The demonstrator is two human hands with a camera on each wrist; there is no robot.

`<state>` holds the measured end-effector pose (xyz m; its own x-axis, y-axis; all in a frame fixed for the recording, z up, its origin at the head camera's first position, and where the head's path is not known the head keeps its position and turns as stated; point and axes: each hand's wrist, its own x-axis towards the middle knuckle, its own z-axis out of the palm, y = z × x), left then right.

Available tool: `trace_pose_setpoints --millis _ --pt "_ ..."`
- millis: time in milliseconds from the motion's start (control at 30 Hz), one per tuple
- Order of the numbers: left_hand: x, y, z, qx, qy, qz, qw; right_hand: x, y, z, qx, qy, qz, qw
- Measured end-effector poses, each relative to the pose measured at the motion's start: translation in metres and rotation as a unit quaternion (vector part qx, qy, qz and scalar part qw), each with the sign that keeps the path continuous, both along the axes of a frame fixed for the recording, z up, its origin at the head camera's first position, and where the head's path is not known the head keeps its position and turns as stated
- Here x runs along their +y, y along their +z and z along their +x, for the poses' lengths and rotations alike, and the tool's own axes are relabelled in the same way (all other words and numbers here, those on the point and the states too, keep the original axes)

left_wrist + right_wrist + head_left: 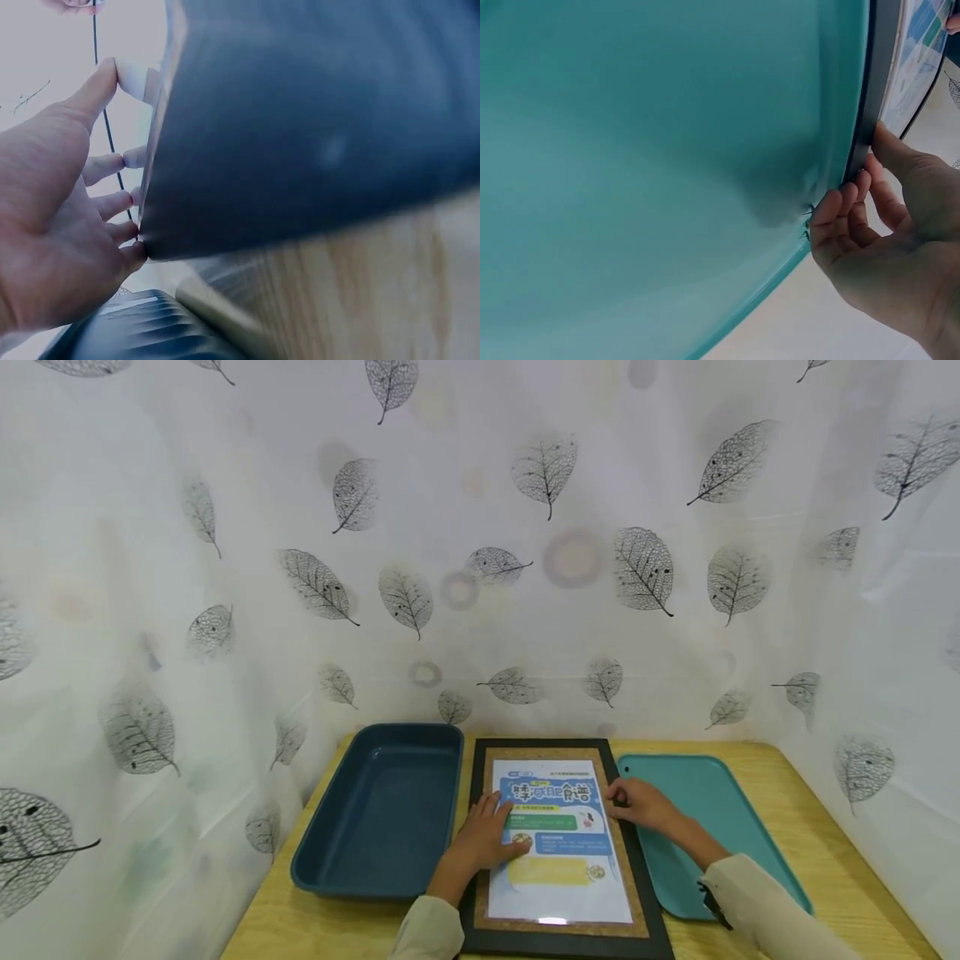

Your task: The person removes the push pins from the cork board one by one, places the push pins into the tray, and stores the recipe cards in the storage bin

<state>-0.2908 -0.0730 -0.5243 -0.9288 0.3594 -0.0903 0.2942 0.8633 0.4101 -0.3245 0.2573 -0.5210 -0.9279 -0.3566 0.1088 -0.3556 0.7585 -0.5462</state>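
Note:
A printed poster sheet (566, 902) lies on a black-framed cork board (637, 893) on the table. My left hand (483, 839) rests on the sheet's left side with its fingers spread; the left wrist view shows the fingertips at the sheet beside the dark frame (300, 127). At the sheet's upper right edge is my right hand (641, 802), its fingers bent and thumb and forefinger close together. In the right wrist view that hand (900, 232) is at the board's frame (877, 75); whether a small thing sits between its fingertips is hidden.
To the left stands a deep dark blue tray (375, 891). A shallow teal tray (720, 793) lies on the right, close against the board. Small thin metal points (808, 223) show at its edge. A leaf-patterned curtain (480, 610) hangs behind the wooden table (847, 852).

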Motion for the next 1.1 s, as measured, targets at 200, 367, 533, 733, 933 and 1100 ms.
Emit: trace_pose_setpoints --millis 200,367,533,733,933,1100 --pt "0.001 -0.002 0.01 0.011 0.038 0.037 0.9985 -0.004 0.004 0.003 -0.019 -0.019 0.013 0.9995" --pt "0.001 -0.005 0.017 0.028 0.055 0.063 0.9961 -0.004 0.004 0.001 -0.031 -0.024 0.012 0.9992" --pt "-0.002 -0.009 0.02 0.038 0.091 0.1 0.9901 -0.003 0.002 -0.002 -0.034 -0.021 0.01 0.9992" --pt "-0.002 -0.011 0.024 0.048 0.12 0.136 0.9823 -0.002 0.002 -0.003 -0.032 -0.023 0.006 0.9992" --pt "-0.001 -0.016 0.024 0.066 0.139 0.151 0.9764 -0.001 0.001 -0.004 -0.022 -0.023 0.006 0.9995" --pt "-0.002 -0.024 0.02 0.068 0.153 0.203 0.9649 -0.002 0.0 -0.003 -0.036 -0.028 0.003 0.999"
